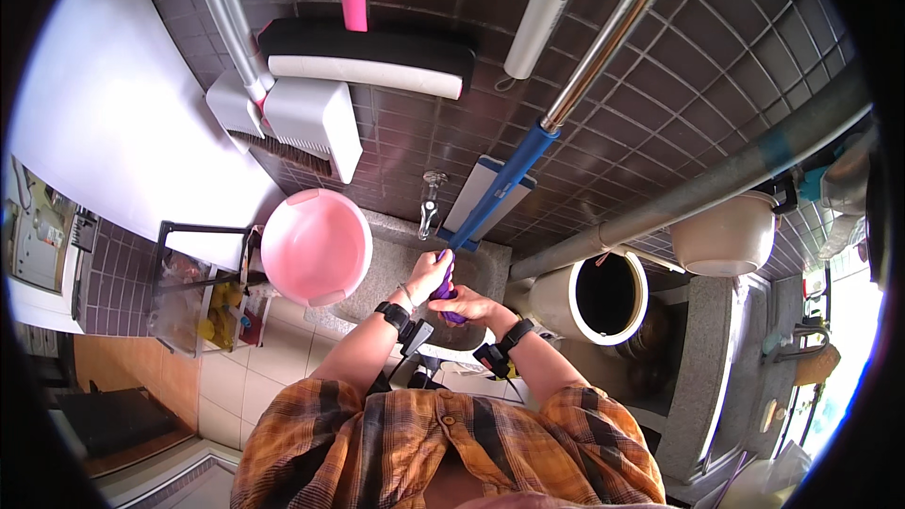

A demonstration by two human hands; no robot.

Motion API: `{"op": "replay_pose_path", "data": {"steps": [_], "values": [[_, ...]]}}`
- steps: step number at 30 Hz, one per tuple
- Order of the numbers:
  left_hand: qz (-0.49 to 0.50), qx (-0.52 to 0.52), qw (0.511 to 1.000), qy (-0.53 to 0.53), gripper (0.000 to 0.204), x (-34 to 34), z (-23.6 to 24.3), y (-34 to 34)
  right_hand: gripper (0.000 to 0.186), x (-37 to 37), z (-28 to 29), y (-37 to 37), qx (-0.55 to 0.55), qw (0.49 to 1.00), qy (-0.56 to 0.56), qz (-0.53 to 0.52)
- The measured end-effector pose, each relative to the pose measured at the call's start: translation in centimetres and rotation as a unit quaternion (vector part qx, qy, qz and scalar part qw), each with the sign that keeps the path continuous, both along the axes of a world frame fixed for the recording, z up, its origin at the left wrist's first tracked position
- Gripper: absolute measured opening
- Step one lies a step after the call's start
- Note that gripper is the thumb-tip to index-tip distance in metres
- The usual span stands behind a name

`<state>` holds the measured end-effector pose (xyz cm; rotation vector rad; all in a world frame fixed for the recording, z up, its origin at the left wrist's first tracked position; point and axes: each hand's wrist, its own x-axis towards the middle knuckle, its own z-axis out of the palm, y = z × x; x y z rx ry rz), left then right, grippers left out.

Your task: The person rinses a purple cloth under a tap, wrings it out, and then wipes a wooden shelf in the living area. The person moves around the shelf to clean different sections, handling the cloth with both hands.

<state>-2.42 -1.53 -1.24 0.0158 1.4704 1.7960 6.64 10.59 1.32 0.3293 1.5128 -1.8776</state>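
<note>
Beneath my hands lies the wide, grey speckled stone sink, the largest vessel here. To its right stands an off-white cylindrical barrel with a round opening; its inside is so dark that I can't fairly tell whether that is liquid or shadow. At the sink's left end sits a round pink plastic basin, its mouth facing up toward me and its smooth pink inside in view. Further left, a clear plastic bin stands beside yellow items. Over on the right, a rounded beige bowl sits near the wall pipe. My left hand and right hand are close together over the sink, both with fingers curled tightly round a bunched purple cloth, just below the small silver metal tap.
</note>
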Motion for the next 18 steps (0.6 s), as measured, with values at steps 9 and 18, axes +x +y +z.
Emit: {"op": "replay_pose_path", "data": {"steps": [9,18], "values": [[0.1,-0.132,0.986,-0.013,0.039,0.4,-3.4,1.9,0.051,-0.6,1.6,-3.4,0.568,0.8,0.084,0.174],[0.128,-0.047,0.99,-0.03,0.041,1.0,-2.6,1.2,0.068,0.0,0.1,-1.0,0.559,0.81,0.141,0.103]]}}
